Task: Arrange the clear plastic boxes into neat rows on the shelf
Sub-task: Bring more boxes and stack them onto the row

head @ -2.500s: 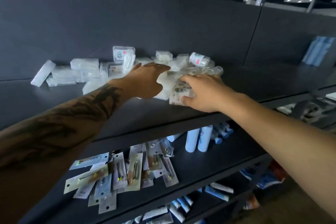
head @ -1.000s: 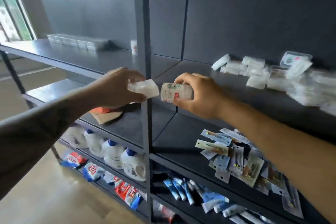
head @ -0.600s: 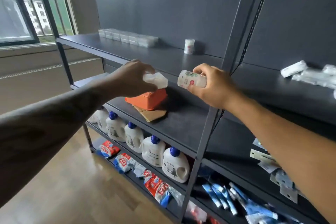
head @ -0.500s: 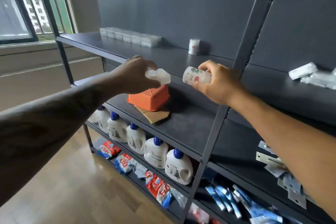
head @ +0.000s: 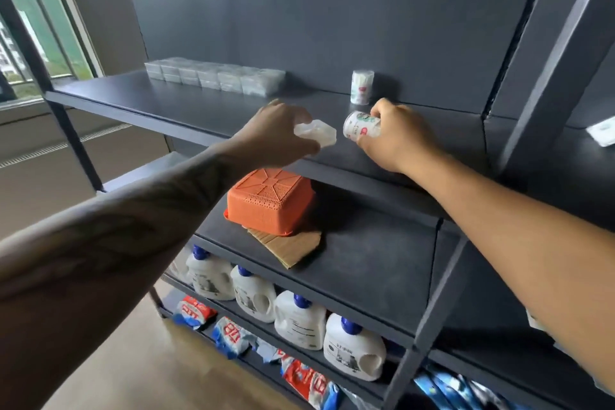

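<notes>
**2 hands hold things over the top shelf**

The left hand (head: pixel 273 136) holds 1 clear plastic box (head: pixel 316 132), fingers curled around it, above the near edge of the top shelf (head: pixel 186 103). Just to its right, the right hand (head: pixel 396 140) holds a small round tub (head: pixel 362 125) lying on its side. A row of clear boxes (head: pixel 216 76) sits far back on the left. Another round tub (head: pixel 362 86) stands upright by the back wall. An orange basket (head: pixel 269 206) lies upside down on the shelf below.

Upturned orange basket (head: pixel 269 201) on cardboard (head: pixel 289 245); below, white detergent jugs (head: pixel 299 319), snack packs (head: pixel 229 336)
</notes>
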A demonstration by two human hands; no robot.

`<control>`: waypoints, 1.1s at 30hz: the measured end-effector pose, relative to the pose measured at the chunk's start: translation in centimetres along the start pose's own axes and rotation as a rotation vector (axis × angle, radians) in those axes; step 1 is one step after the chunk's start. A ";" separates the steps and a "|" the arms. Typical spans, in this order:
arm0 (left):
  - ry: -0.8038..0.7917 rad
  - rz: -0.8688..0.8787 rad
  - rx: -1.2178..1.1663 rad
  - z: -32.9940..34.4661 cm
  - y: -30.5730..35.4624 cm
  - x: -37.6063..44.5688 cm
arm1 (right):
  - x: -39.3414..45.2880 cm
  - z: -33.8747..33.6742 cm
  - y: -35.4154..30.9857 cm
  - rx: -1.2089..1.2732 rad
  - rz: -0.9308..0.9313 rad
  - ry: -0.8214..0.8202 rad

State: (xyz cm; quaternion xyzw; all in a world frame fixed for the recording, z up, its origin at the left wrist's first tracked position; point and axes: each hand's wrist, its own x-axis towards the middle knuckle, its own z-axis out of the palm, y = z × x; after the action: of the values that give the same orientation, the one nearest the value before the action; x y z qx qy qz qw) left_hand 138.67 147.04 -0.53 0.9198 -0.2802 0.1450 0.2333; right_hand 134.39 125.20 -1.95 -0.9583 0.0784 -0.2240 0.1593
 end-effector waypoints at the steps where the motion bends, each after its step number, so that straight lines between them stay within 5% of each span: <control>1: -0.011 0.007 -0.006 0.2 -0.6 1.2 | 0.9 0.5 0.0 -0.011 0.029 0.004; 16: -0.101 0.229 -0.071 1.3 -9.7 11.1 | 5.6 2.2 -2.0 -0.217 0.251 0.029; 33: -0.219 0.401 -0.185 -5.6 -29.9 16.8 | 13.0 12.4 -22.7 -0.334 0.166 0.064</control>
State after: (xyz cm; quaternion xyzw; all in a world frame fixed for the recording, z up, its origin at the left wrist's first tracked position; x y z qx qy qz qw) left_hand 168.81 164.34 0.48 0.8307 -0.4929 0.0614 0.2514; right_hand 153.35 146.92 0.46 -0.9541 0.1981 -0.2244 0.0133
